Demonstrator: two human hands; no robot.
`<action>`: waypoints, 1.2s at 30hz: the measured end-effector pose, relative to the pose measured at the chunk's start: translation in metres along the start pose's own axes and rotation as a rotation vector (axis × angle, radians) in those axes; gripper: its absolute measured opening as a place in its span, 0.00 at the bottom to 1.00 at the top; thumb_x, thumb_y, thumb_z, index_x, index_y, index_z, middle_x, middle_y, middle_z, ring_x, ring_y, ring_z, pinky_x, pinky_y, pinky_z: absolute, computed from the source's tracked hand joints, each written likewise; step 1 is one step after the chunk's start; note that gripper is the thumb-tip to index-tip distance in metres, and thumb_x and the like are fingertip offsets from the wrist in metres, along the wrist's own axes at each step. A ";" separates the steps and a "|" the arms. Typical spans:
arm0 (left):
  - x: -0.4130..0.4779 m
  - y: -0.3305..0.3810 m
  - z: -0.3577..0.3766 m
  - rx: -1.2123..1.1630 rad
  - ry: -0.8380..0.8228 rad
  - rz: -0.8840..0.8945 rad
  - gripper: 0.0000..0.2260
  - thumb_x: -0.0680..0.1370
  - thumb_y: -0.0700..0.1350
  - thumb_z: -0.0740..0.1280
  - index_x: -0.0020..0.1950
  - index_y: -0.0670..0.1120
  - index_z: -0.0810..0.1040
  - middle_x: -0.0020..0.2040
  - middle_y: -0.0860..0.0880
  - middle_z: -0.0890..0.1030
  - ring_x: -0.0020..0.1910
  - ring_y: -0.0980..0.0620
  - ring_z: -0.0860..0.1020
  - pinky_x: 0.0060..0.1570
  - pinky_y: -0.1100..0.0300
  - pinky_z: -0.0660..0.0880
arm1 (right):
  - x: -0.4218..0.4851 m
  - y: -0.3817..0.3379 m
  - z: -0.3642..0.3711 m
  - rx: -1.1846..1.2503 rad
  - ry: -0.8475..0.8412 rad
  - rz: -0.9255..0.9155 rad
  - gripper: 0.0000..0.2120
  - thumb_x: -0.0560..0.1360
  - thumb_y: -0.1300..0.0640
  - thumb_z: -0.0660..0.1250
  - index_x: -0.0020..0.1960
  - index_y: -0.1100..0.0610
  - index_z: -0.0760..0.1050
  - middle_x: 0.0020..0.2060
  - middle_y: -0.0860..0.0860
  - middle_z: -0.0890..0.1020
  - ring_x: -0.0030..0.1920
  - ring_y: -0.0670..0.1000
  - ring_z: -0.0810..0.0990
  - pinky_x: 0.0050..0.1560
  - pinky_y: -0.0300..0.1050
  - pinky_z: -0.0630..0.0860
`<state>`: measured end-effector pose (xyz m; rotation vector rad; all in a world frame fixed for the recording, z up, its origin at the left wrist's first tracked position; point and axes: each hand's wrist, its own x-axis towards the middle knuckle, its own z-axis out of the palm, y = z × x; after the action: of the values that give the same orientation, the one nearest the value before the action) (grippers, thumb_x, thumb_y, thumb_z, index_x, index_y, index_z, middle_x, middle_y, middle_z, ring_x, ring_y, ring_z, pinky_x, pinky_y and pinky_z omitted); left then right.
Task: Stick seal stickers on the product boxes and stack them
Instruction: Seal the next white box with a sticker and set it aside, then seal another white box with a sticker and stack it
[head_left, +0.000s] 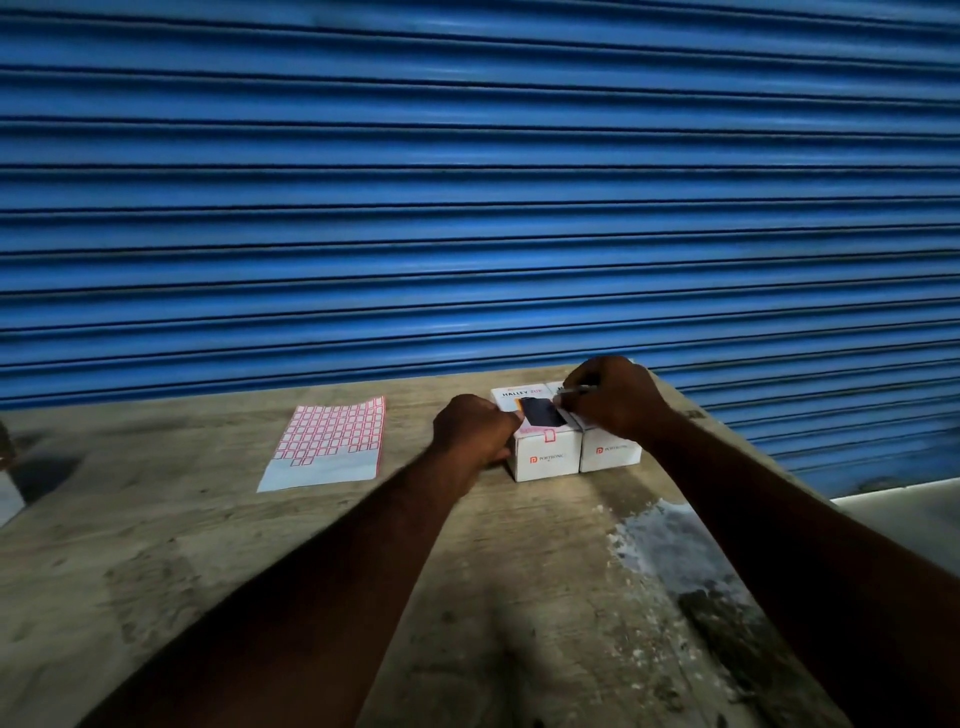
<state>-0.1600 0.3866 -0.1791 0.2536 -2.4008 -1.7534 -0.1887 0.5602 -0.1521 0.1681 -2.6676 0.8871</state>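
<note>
Two white product boxes stand side by side at the table's far middle. The left box (545, 457) has a dark picture on its top and a small red-framed sticker over its front top edge. My left hand (475, 428) grips that box's left side. My right hand (613, 397) lies with curled fingers over the top of the right box (610, 453), its fingertips at the seam between the boxes; a thin light strip shows at them, too small to identify. A sheet of red-framed seal stickers (332, 441) lies flat to the left.
The worn wooden table (260, 545) ends at its far edge against a blue roller shutter (467, 182). A pale scraped patch (670, 540) marks the table's right side, near its slanted right edge. A grey object (8, 493) shows at the left border.
</note>
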 end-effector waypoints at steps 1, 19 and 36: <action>-0.001 0.000 -0.002 0.012 0.000 0.006 0.11 0.76 0.46 0.72 0.48 0.37 0.84 0.36 0.44 0.82 0.27 0.51 0.78 0.29 0.61 0.77 | -0.001 0.000 -0.001 0.018 0.038 -0.007 0.11 0.71 0.50 0.76 0.50 0.54 0.84 0.50 0.50 0.85 0.53 0.49 0.81 0.47 0.37 0.68; -0.076 -0.052 -0.207 0.296 0.525 0.427 0.05 0.74 0.48 0.65 0.45 0.53 0.81 0.42 0.55 0.84 0.44 0.54 0.82 0.47 0.55 0.79 | -0.090 -0.192 0.119 0.518 -0.048 -0.210 0.02 0.72 0.58 0.72 0.45 0.54 0.82 0.42 0.48 0.86 0.45 0.48 0.84 0.53 0.39 0.76; -0.134 -0.149 -0.445 0.705 0.946 0.363 0.17 0.75 0.43 0.70 0.63 0.44 0.75 0.58 0.40 0.76 0.57 0.36 0.75 0.56 0.43 0.74 | -0.159 -0.394 0.247 0.662 -0.341 -0.437 0.17 0.73 0.59 0.72 0.61 0.53 0.77 0.52 0.51 0.84 0.51 0.51 0.82 0.52 0.42 0.75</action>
<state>0.0771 -0.0397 -0.1911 0.5301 -2.0075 -0.3916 -0.0220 0.0985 -0.1709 1.0871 -2.3403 1.6502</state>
